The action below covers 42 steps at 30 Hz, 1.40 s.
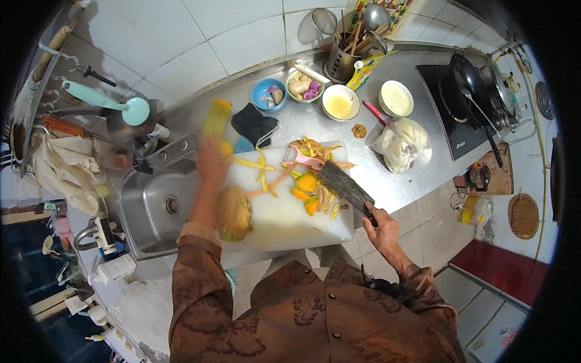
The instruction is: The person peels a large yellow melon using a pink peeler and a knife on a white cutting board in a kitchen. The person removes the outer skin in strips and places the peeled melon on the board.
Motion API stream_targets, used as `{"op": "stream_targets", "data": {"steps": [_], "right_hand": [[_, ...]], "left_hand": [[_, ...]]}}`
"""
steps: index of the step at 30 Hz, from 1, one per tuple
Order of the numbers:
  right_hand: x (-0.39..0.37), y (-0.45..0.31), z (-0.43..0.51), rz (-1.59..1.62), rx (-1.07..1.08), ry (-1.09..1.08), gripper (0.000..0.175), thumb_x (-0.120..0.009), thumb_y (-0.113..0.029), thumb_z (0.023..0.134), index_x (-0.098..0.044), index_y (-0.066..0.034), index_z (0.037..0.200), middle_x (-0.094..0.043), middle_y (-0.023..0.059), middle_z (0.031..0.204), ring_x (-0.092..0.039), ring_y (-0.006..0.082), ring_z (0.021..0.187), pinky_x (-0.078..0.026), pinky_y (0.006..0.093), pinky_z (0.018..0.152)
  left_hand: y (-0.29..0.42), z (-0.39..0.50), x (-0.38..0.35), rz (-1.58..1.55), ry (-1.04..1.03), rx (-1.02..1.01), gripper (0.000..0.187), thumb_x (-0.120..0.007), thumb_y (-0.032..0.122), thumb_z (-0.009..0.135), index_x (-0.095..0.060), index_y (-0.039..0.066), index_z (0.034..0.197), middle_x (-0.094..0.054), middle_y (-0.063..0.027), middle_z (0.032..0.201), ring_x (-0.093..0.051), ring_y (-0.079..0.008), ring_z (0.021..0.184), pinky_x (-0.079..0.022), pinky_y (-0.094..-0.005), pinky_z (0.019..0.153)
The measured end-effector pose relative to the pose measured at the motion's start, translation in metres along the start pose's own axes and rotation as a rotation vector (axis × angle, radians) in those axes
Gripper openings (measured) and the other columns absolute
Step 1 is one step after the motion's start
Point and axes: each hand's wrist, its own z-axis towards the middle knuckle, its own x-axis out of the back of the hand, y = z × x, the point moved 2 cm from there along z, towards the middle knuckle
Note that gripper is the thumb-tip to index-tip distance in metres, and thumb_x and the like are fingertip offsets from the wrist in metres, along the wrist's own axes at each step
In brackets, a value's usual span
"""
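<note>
My left hand (214, 159), blurred, holds a long peeled piece of pumpkin (218, 120) beyond the left edge of the white cutting board (281, 227). In my right hand (382, 228) is the handle end of a dark, wide-bladed kitchen knife (347, 188), its blade slanting over the board's right side. A large pumpkin section (234, 214) with its rind on lies at the board's left. Orange pumpkin chunks (307, 183) rest among peel strips (324, 197) near the blade. Behind them a pink peeler (305, 157) lies on more peelings.
A steel sink (156, 208) is at the left. Behind the board are a black cloth (254, 125), a blue bowl (268, 95), a bowl of ginger and shallots (304, 86) and a bowl of yellow liquid (341, 103). A filled plastic bag (403, 145) sits right, before the cooktop (447, 109).
</note>
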Motion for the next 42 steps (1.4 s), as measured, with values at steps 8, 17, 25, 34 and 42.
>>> {"op": "stream_targets", "data": {"steps": [8,17,25,34,42], "right_hand": [[-0.019,0.032,-0.007,0.059,-0.201,0.181,0.039,-0.067,-0.025,0.088,-0.062,-0.0069,0.123,-0.067,0.0160,0.086,-0.066,0.0312,0.073,-0.053,0.0396,0.068],[-0.048,0.062,0.004,-0.020,-0.319,0.106,0.050,-0.068,-0.022,0.087,-0.052,-0.0127,0.133,-0.060,0.0153,0.091,-0.063,0.0336,0.080,-0.053,0.0431,0.069],[-0.039,0.068,0.031,0.036,-0.329,-0.076,0.054,-0.068,-0.015,0.082,-0.050,-0.0122,0.134,-0.055,0.0159,0.101,-0.059,0.0326,0.093,-0.052,0.0431,0.076],[0.049,0.064,0.103,-0.025,0.091,0.414,0.036,-0.066,-0.005,0.080,-0.063,-0.0074,0.116,-0.061,0.0135,0.093,-0.059,0.0325,0.086,-0.051,0.0405,0.073],[0.075,0.154,0.242,-0.167,-0.183,0.303,0.031,-0.054,-0.020,0.093,-0.059,0.0006,0.116,-0.066,0.0251,0.100,-0.062,0.0424,0.095,-0.050,0.0485,0.082]], "left_hand": [[0.030,-0.006,0.006,0.027,0.070,-0.126,0.050,-0.077,0.021,0.076,-0.051,0.005,0.116,-0.054,-0.0165,0.114,-0.056,-0.0368,0.101,-0.047,-0.0460,0.086],[0.086,-0.029,-0.013,-0.244,-0.152,-0.390,0.029,-0.070,0.018,0.080,-0.058,0.006,0.104,-0.060,-0.0170,0.100,-0.056,-0.0378,0.098,-0.046,-0.0482,0.083],[0.077,-0.008,-0.061,-0.240,-0.164,-0.225,0.026,-0.060,0.022,0.090,-0.061,0.001,0.105,-0.061,-0.0205,0.104,-0.057,-0.0398,0.100,-0.047,-0.0500,0.084],[0.087,0.023,-0.075,-0.108,-0.190,-0.014,0.054,-0.058,0.039,0.092,-0.055,-0.003,0.125,-0.057,-0.0255,0.118,-0.054,-0.0418,0.110,-0.045,-0.0493,0.094],[0.071,0.036,-0.076,-0.024,-0.353,-0.126,0.064,-0.065,0.040,0.088,-0.048,-0.004,0.132,-0.053,-0.0258,0.129,-0.048,-0.0416,0.121,-0.041,-0.0483,0.102]]}}
